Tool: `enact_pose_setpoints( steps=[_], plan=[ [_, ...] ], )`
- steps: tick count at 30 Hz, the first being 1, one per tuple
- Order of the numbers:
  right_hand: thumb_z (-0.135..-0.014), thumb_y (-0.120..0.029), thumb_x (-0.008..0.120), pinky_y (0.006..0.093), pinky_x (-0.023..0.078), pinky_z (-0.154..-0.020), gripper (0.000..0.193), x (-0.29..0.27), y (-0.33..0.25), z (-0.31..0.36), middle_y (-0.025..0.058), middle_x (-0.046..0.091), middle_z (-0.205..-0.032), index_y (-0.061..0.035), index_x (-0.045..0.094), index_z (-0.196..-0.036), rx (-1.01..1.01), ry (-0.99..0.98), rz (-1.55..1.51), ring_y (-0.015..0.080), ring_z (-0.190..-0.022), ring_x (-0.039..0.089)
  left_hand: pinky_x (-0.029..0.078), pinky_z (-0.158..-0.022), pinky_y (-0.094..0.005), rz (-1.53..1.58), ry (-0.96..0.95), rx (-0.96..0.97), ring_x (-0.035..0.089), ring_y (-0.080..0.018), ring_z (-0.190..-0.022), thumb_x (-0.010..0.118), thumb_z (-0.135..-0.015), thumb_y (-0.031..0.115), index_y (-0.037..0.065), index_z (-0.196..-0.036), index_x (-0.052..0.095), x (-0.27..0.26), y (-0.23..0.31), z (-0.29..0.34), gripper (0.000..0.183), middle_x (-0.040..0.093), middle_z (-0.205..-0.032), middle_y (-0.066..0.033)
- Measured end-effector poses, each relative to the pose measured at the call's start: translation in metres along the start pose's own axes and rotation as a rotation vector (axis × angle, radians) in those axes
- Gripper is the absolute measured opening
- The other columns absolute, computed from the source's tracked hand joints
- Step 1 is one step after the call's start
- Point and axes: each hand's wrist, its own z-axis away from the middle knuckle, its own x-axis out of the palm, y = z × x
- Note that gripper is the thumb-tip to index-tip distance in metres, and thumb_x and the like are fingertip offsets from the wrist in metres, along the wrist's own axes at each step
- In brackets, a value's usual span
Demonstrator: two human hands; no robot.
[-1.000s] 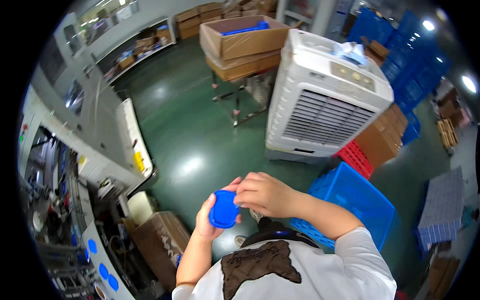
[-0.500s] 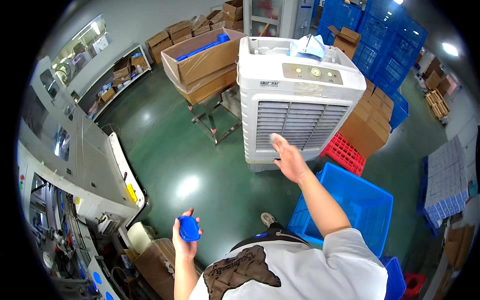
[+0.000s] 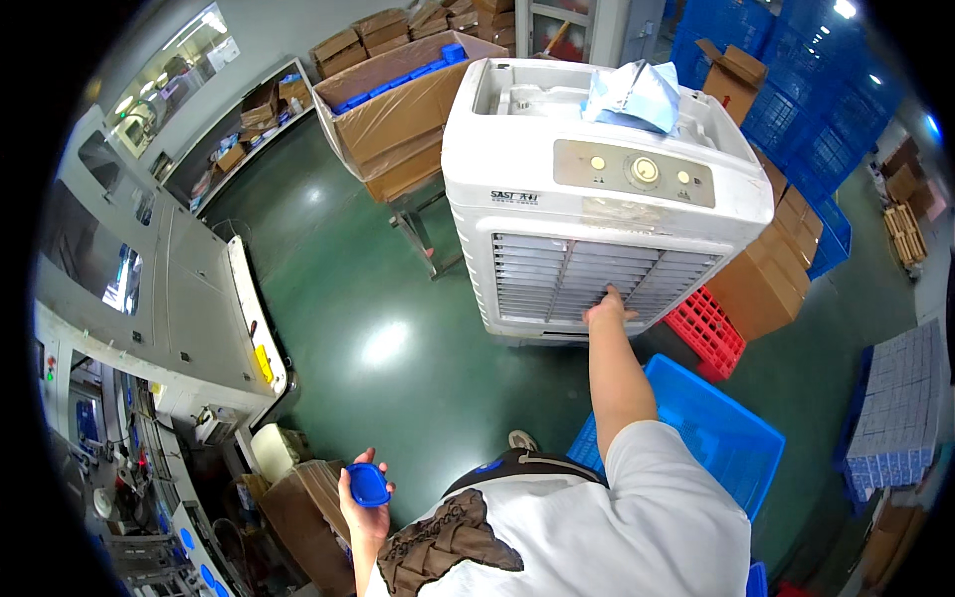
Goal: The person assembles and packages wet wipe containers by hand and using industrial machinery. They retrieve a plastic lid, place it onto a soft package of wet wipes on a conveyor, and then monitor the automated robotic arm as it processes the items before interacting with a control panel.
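At the lower left my left hand (image 3: 364, 509) is closed round the edge of a small blue plastic dish-like piece (image 3: 368, 484), its hollow side up. My right arm stretches forward to a large white air cooler (image 3: 597, 214). The fingers of my right hand (image 3: 608, 310) are apart at the lower part of its slatted louvers (image 3: 572, 279), seemingly touching them; the exact fingertip contact is too small to tell. A panel with a round knob (image 3: 645, 170) sits above the louvers. A crumpled light blue packet (image 3: 637, 97) lies on top of the cooler.
A blue plastic basket (image 3: 761, 468) stands by my right side, with a red crate (image 3: 708, 331) beyond it. Cardboard boxes (image 3: 761, 294) stand right of the cooler. Behind left, a carton (image 3: 408, 124) holds blue pieces. A large machine (image 3: 189, 318) lines the left.
My right hand has moved from in front of the cooler to its louvers. The cooler appears closer, and the slats look lighter and differently angled. My left hand still holds the blue piece.
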Motion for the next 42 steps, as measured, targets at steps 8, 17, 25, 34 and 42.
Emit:
enact_pose_setpoints(
  steps=[8, 17, 25, 34, 42],
  plan=[
    [-0.077, 0.006, 0.056, 0.0369, 0.042, -0.066, 0.096, 0.022, 0.011, -0.103, 0.0138, 0.042, -0.102, -0.0396, -0.001, -0.139, 0.009, -0.076, -0.127, 0.0234, -0.078, 0.047, 0.047, -0.056, -0.0296, -0.011, 0.045, 0.016, 0.056, -0.0183, -0.089, 0.043, -0.090, 0.039, 0.003, -0.110, 0.053, 0.010, 0.007, -0.006, 0.042, 0.050, -0.121, -0.0086],
    [-0.082, 0.000, 0.053, 0.0494, 0.044, -0.089, 0.079, 0.018, 0.018, -0.038, 0.0135, 0.024, -0.142, -0.0264, 0.009, -0.142, -0.071, -0.060, -0.198, 0.0330, -0.120, 0.039, 0.048, -0.056, -0.0301, -0.011, 0.053, 0.023, 0.057, -0.0187, -0.089, 0.044, -0.090, 0.040, 0.003, -0.111, 0.052, 0.000, 0.002, -0.008, 0.043, 0.051, -0.120, -0.0081],
    [-0.083, 0.006, 0.046, 0.0424, 0.049, -0.070, 0.077, 0.018, 0.023, -0.047, 0.0194, 0.043, -0.126, -0.0280, 0.011, -0.142, -0.122, -0.002, -0.106, 0.0285, -0.088, 0.053, 0.047, -0.057, -0.0308, 0.000, 0.054, 0.024, 0.057, -0.0188, -0.089, 0.042, -0.090, 0.038, 0.003, -0.110, 0.053, 0.007, 0.004, -0.009, 0.042, 0.050, -0.122, -0.0083],
    [-0.068, 0.017, 0.060, 0.0364, 0.048, -0.066, 0.103, 0.015, 0.017, -0.035, 0.0165, 0.056, -0.103, -0.0317, 0.007, -0.142, -0.086, -0.018, -0.044, 0.0215, -0.072, 0.054, 0.047, -0.051, -0.0262, 0.008, 0.106, 0.050, 0.057, -0.0184, -0.086, 0.042, -0.089, 0.041, 0.003, -0.108, 0.054, 0.008, -0.003, -0.005, 0.044, 0.054, -0.116, -0.0085],
    [-0.070, 0.014, 0.058, 0.0333, 0.048, -0.054, 0.097, 0.007, -0.004, 0.007, 0.0161, 0.054, -0.111, -0.0297, 0.008, -0.141, 0.001, -0.030, 0.117, 0.0225, -0.072, 0.056, 0.046, -0.053, -0.0266, 0.024, 0.120, 0.036, 0.058, -0.0185, -0.086, 0.043, -0.089, 0.042, 0.004, -0.108, 0.054, 0.006, -0.007, -0.001, 0.044, 0.054, -0.116, -0.0081]
  ],
)
